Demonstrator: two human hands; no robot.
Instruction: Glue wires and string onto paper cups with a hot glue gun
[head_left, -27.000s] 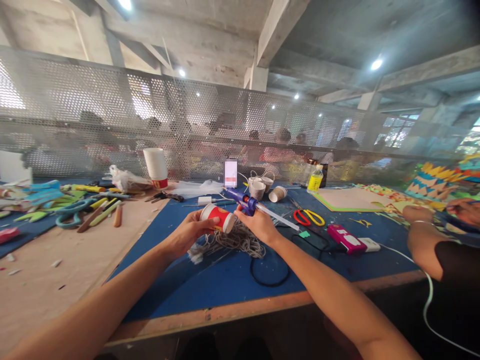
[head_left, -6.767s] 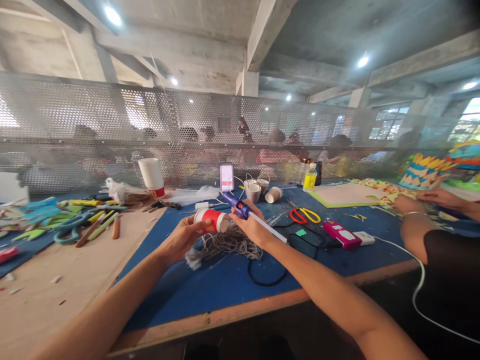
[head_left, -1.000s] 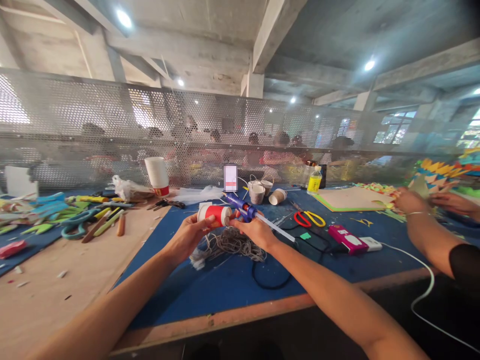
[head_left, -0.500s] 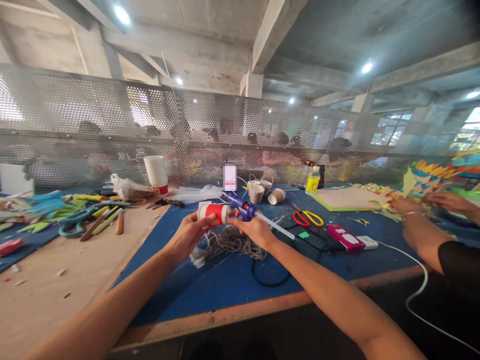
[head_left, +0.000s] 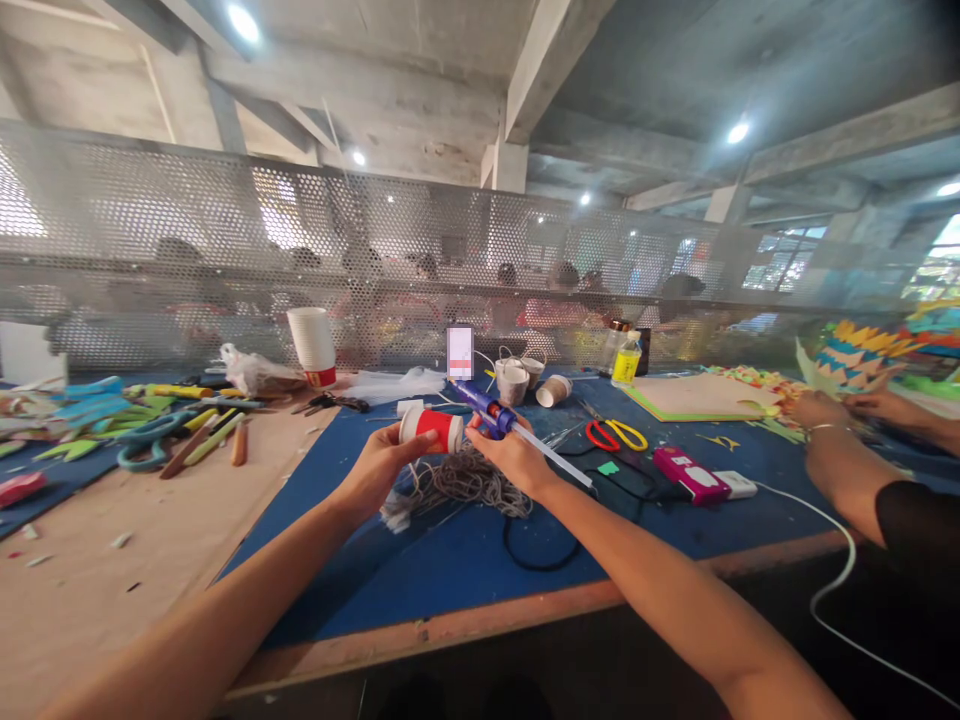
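Note:
My left hand is wrapped round a red and white paper cup, which lies on its side in the grip. Close to its right, my right hand grips a blue glue gun; its nozzle points up and to the left, and a long clear glue stick sticks out behind. Below both hands a tangle of grey cord lies on the blue table mat.
Wrapped cups, scissors with red and yellow handles, a magenta box and a yellow-labelled bottle stand or lie beyond. Stacked cups and tools are left. Another person's hands work at right.
The cup in my left hand has turned and shifted slightly right and down. My right hand has drawn a little away from the cup, with the glue gun still in it.

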